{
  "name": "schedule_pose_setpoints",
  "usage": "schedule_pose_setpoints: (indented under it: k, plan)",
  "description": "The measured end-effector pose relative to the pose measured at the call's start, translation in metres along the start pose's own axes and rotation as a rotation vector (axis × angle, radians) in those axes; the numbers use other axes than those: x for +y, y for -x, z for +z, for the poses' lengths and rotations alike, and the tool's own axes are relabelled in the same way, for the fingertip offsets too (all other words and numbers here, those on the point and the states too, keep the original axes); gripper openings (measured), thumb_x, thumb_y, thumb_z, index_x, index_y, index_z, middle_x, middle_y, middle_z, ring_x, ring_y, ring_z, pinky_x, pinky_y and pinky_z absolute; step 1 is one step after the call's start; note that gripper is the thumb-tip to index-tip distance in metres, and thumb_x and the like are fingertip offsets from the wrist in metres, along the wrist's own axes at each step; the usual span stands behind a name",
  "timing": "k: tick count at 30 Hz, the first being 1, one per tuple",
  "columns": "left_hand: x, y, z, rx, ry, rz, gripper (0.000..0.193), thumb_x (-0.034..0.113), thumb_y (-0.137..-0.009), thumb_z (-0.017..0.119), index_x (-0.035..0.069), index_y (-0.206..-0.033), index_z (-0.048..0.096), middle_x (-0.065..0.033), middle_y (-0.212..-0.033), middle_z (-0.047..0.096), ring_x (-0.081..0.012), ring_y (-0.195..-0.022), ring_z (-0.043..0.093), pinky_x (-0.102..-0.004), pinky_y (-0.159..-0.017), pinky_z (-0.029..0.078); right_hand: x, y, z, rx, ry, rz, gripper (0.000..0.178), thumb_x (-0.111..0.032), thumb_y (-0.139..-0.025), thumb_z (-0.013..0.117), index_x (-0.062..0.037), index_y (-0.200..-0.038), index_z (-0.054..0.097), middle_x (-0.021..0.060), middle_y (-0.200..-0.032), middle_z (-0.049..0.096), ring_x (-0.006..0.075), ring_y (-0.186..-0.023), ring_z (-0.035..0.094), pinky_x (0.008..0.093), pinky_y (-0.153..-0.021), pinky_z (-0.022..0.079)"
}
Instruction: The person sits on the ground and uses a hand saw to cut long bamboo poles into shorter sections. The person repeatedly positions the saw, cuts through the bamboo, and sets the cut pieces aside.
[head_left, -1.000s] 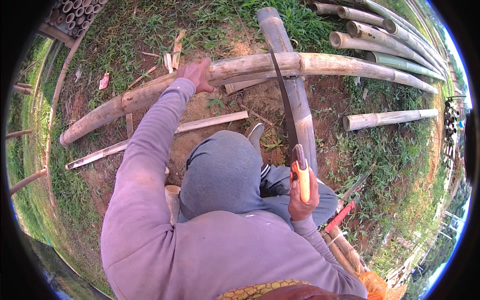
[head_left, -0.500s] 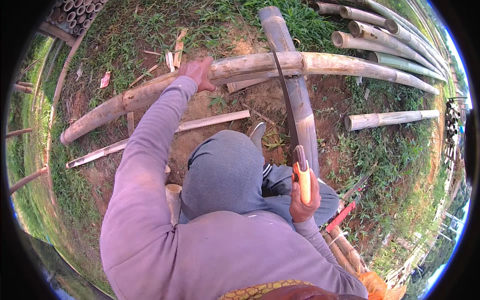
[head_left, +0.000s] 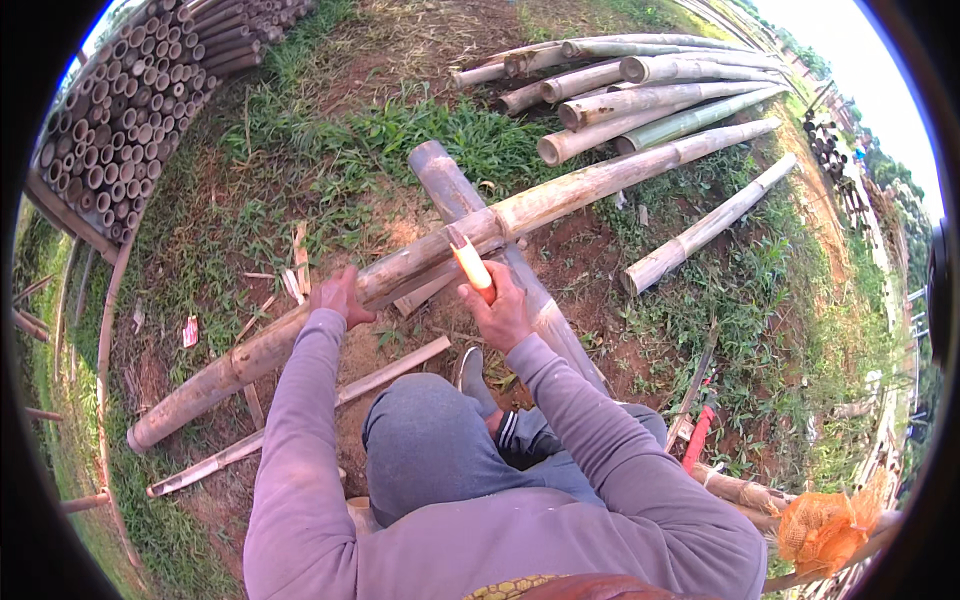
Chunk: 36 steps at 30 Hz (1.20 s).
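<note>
A long bamboo pole (head_left: 600, 184) lies slantwise in front of me, from lower left to upper right. It crosses over a greyish bamboo piece (head_left: 440, 178). My left hand (head_left: 340, 298) rests on the pole left of the crossing, its fingers spread over the top. In my right hand (head_left: 498, 308) is the orange handle of a hand saw (head_left: 472, 266), fingers wrapped round it. This hand is just on my side of the pole, close to the crossing. The saw's blade is hardly visible from here, so whether it touches the pole cannot be told.
Several bamboo poles (head_left: 640, 100) are piled at the far right, with a single pole (head_left: 700, 226) nearer. A large stack of cut bamboo (head_left: 125, 120) stands far left. A split bamboo strip (head_left: 395, 370) lies by my knee. Orange netting (head_left: 825, 530) hangs at lower right.
My right hand has moved forward with the saw, from beside my knee up to the pole. The left hand stays on the pole. The whole view has turned and shows more distance.
</note>
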<state>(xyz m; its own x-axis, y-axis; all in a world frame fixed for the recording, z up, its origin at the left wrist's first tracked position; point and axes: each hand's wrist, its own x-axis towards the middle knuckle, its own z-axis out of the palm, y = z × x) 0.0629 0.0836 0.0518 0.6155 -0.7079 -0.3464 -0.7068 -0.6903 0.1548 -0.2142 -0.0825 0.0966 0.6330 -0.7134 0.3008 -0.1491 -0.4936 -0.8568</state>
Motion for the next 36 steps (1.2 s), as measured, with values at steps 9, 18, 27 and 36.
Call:
schedule_pose_setpoints:
  k: [9, 18, 27, 36]
  plan:
    - [0.005, 0.003, -0.003, 0.023, -0.006, 0.001, 0.111, 0.053, -0.062, 0.100, 0.011, -0.152, 0.051, -0.0216, -0.135, 0.070, -0.0411, -0.127, 0.069, -0.0513, -0.108, 0.055, -0.027, 0.019, -0.031, 0.016, 0.097, 0.270, 0.040, -0.041, -0.102, 0.079, -0.0039, -0.113, 0.068, 0.0228, -0.087, 0.074, 0.0426, -0.084, 0.075, 0.0510, -0.075, 0.056]
    - [-0.001, -0.003, 0.015, 0.106, 0.012, 0.061, 0.103, 0.049, -0.061, 0.101, 0.009, -0.145, 0.055, -0.0211, -0.135, 0.070, -0.0433, -0.122, 0.070, -0.0518, -0.107, 0.056, -0.043, 0.144, -0.094, 0.064, 0.070, 0.106, 0.032, -0.027, -0.099, 0.084, -0.0032, -0.116, 0.070, 0.0189, -0.089, 0.077, 0.0360, -0.080, 0.080, 0.0441, -0.070, 0.062]
    - [0.004, -0.005, 0.002, 0.014, 0.003, 0.000, 0.104, 0.049, -0.059, 0.099, 0.008, -0.144, 0.055, -0.0229, -0.129, 0.073, -0.0416, -0.119, 0.072, -0.0494, -0.104, 0.058, -0.022, 0.033, -0.039, -0.032, 0.074, 0.235, 0.040, -0.041, -0.102, 0.077, -0.0049, -0.112, 0.066, 0.0251, -0.090, 0.074, 0.0496, -0.085, 0.072, 0.0539, -0.075, 0.057]
    - [0.005, -0.013, 0.015, 0.089, -0.036, 0.053, 0.093, 0.051, -0.066, 0.097, 0.009, -0.138, 0.056, -0.0198, -0.131, 0.074, -0.0415, -0.123, 0.071, -0.0518, -0.104, 0.056, -0.010, 0.147, -0.088, 0.123, 0.082, 0.040, 0.025, -0.012, -0.096, 0.083, 0.0013, -0.113, 0.070, 0.0143, -0.089, 0.079, 0.0243, -0.078, 0.080, 0.0372, -0.070, 0.061]
